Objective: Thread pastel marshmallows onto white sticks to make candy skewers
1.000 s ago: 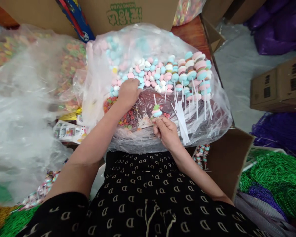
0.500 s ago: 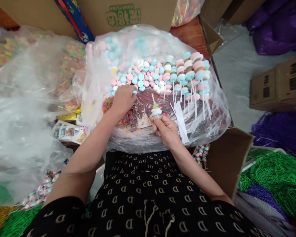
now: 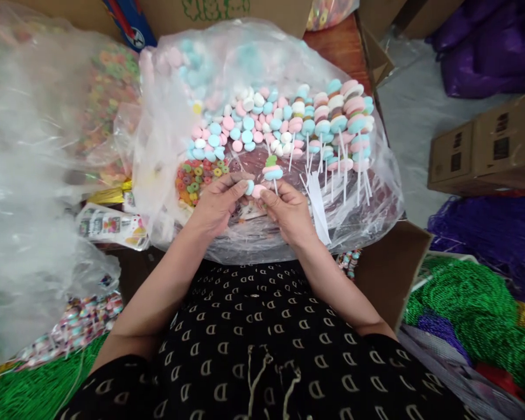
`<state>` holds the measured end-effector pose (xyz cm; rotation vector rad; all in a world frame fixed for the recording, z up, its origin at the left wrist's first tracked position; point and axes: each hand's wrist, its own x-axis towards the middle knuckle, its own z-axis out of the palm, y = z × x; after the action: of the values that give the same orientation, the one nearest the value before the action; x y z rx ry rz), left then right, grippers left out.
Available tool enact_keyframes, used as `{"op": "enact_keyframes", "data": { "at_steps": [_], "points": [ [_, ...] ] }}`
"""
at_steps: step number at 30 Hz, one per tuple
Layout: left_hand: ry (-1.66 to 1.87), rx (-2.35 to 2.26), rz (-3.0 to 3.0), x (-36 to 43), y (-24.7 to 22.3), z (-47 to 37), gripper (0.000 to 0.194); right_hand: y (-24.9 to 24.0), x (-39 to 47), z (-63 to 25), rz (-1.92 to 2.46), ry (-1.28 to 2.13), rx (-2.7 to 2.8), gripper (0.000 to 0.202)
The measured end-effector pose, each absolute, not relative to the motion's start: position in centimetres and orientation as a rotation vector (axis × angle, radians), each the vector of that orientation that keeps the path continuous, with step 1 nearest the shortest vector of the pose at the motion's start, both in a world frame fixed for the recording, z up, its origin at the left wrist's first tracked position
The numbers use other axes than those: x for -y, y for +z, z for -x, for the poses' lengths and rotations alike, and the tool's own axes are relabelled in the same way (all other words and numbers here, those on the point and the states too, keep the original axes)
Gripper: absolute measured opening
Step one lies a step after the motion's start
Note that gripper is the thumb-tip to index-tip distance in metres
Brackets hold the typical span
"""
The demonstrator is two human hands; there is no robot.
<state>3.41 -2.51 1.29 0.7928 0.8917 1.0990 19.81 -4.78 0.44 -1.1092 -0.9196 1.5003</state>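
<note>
Over the near part of a plastic-covered work surface, my two hands are close together. My left hand (image 3: 219,204) pinches a small blue marshmallow (image 3: 249,187) between thumb and fingers. My right hand (image 3: 291,213) grips a white candy stick (image 3: 275,185), upright, with a green gummy piece (image 3: 271,160) and pink, white and blue marshmallow (image 3: 273,172) threaded on it. A pink marshmallow (image 3: 258,191) sits at my right thumb tip, beside the blue one. Loose pastel marshmallows (image 3: 247,137) are piled behind, and ring-shaped candies (image 3: 196,175) lie left of my hands.
Several filled skewers (image 3: 339,122) lie at the right of the surface, by a bundle of white sticks (image 3: 318,210). A large clear bag (image 3: 30,175) of candy rings bulges at left. Cardboard boxes (image 3: 476,151) and green cord (image 3: 468,309) are at right.
My left hand has come from the marshmallow pile toward my right hand, bringing marshmallows. The right hand has raised the stick slightly. The view has shifted a little.
</note>
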Motion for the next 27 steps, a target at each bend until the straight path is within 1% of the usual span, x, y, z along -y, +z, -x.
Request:
{"op": "enact_keyframes", "data": {
  "at_steps": [5, 8, 10, 12, 15, 17, 21, 23, 25, 27],
  "points": [
    [1.117, -0.968, -0.840, 3.2, 0.7, -4.2, 0.032, 0.4, 5.0, -20.0, 1.087, 1.580, 0.880, 0.047],
    [1.183, -1.132, -0.974, 3.7, 0.2, -4.6, 0.031, 0.2, 5.1, -19.9, 1.118, 1.529, 0.933, 0.043],
    [1.169, -1.184, -1.048, 4.1, 0.0, -4.6, 0.035, 0.0, 5.1, -19.8, 1.142, 1.477, 0.974, 0.041],
    [1.109, -1.171, -1.086, 4.5, -0.1, -4.5, 0.042, -0.2, 5.0, -19.8, 1.163, 1.435, 1.000, 0.039],
    [1.046, -1.120, -1.126, 4.8, -0.2, -4.5, 0.044, -0.4, 5.0, -19.8, 1.178, 1.387, 1.006, 0.038],
    [1.062, -1.106, -1.089, 4.8, -0.4, -4.6, 0.045, -0.4, 5.1, -19.9, 1.162, 1.383, 1.005, 0.037],
    [1.124, -1.075, -0.874, 4.3, -0.7, -4.9, 0.032, -0.2, 5.6, -20.2, 1.093, 1.460, 1.048, 0.040],
    [1.123, -1.056, -0.830, 4.1, -0.8, -4.9, 0.029, -0.3, 5.8, -20.4, 1.102, 1.425, 1.079, 0.039],
    [1.106, -1.034, -0.833, 4.0, -0.8, -4.8, 0.031, -0.6, 5.8, -20.4, 1.144, 1.342, 1.102, 0.035],
    [1.094, -1.006, -0.850, 4.1, -0.9, -4.7, 0.038, -0.9, 5.6, -20.3, 1.184, 1.287, 1.107, 0.033]
  ]
}}
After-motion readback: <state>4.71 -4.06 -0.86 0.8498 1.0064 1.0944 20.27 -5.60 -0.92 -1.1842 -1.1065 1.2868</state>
